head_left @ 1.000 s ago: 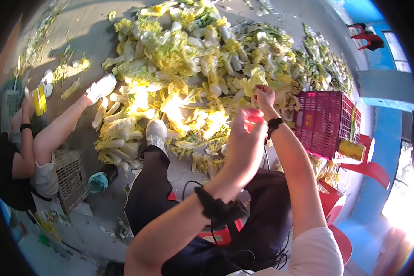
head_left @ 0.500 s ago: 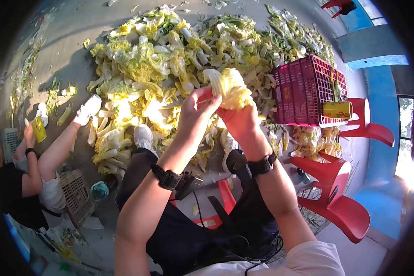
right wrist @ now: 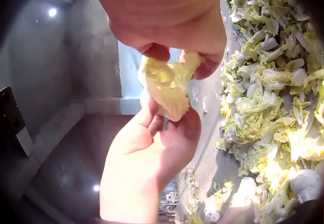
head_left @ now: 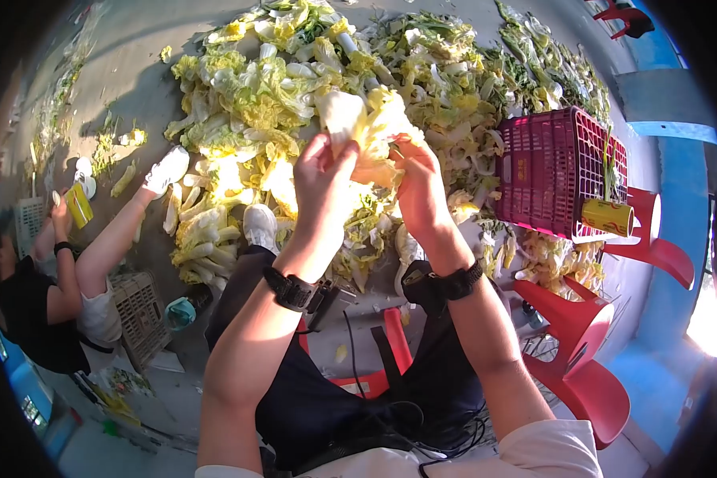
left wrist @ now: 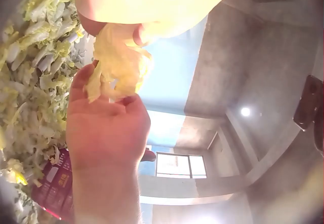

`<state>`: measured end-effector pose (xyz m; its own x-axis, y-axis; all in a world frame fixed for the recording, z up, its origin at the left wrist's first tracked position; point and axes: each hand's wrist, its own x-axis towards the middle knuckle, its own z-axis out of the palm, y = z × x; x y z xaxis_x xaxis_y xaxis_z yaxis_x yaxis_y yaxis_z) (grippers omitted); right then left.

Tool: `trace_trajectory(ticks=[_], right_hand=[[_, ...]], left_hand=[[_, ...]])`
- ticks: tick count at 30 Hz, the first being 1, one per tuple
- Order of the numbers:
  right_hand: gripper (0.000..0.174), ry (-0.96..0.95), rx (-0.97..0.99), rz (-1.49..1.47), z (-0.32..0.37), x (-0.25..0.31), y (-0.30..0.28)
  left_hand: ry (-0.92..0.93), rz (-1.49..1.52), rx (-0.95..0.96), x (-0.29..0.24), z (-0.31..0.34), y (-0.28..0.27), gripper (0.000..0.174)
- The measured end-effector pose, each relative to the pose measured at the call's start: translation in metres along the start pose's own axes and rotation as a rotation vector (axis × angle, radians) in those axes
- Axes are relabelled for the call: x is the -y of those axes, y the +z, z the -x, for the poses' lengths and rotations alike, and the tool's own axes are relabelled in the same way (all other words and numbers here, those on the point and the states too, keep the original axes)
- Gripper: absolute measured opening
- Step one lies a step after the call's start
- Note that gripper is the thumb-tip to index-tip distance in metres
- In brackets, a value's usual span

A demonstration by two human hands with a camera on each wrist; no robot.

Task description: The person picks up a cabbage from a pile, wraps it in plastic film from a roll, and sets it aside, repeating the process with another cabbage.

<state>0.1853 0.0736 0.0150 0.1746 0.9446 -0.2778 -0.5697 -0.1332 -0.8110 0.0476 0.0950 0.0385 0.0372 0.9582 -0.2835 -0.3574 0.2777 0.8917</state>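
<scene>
Both hands hold one pale yellow cabbage piece (head_left: 368, 131) up in front of the heap of leaves (head_left: 251, 103). My left hand (head_left: 324, 187) pinches its white-stemmed left side between thumb and fingers. On the other side, my right hand (head_left: 424, 187) pinches the frilly yellow edge. The left wrist view shows the crumpled leaf (left wrist: 119, 64) between the two hands, the right hand (left wrist: 106, 128) below it. In the right wrist view the leaf (right wrist: 169, 85) is stretched between my left hand (right wrist: 152, 153) and my right hand (right wrist: 167, 21).
A magenta crate (head_left: 538, 171) stands right of the heap, with a yellow can (head_left: 608, 217) at its side. Red chairs (head_left: 570, 327) are at the right. At the left a seated person (head_left: 36, 295) holds a yellow object (head_left: 79, 205), beside a grey crate (head_left: 139, 315).
A second ago the hands were apart, the right one at a leaf by the heap. They came together on the piece, which has since turned and spread wider between them.
</scene>
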Motion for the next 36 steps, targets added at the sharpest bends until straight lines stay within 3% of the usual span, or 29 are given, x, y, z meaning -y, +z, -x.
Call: trace_trajectory(ticks=[1,5,8,9,13,16,17,18,20,25,36], right_hand=[[0.025,0.050,0.017,-0.038,-0.003,0.006,-0.004],[0.023,0.209,-0.256,-0.068,-0.016,0.006,-0.023],[0.027,-0.061,-0.404,0.129,-0.026,-0.009,-0.026],[0.034,-0.207,-0.402,0.252,-0.029,-0.008,-0.025],[0.038,-0.499,-0.409,0.466,-0.024,0.008,-0.003],[0.034,-0.327,-0.086,0.649,-0.022,0.017,-0.005],[0.037,-0.232,0.041,0.494,-0.020,0.015,-0.001],[0.046,-0.186,0.145,0.597,-0.019,0.018,0.002],[0.051,0.041,0.236,0.378,-0.010,0.014,0.008],[0.047,0.162,0.307,0.295,-0.005,0.013,0.002],[0.060,0.175,0.322,0.363,-0.010,0.007,-0.010]], left_hand=[[-0.024,-0.041,-0.045,0.000,-0.001,-0.001,0.015],[0.185,-0.147,-0.112,-0.006,-0.002,0.002,0.014],[0.259,-0.154,-0.119,-0.007,0.003,0.007,0.014],[0.273,-0.182,-0.101,-0.004,0.003,0.004,0.012],[0.220,-0.193,-0.124,0.000,0.003,-0.003,0.014],[0.175,-0.118,-0.125,0.004,-0.005,-0.007,0.020],[0.132,-0.123,-0.132,0.006,-0.006,-0.010,0.024],[0.112,-0.068,-0.144,0.005,-0.005,-0.006,0.023],[0.075,0.041,-0.170,0.002,-0.002,0.003,0.021],[-0.131,0.188,-0.152,0.005,-0.004,-0.006,0.020],[-0.130,0.149,-0.181,0.004,-0.002,-0.001,0.035]])
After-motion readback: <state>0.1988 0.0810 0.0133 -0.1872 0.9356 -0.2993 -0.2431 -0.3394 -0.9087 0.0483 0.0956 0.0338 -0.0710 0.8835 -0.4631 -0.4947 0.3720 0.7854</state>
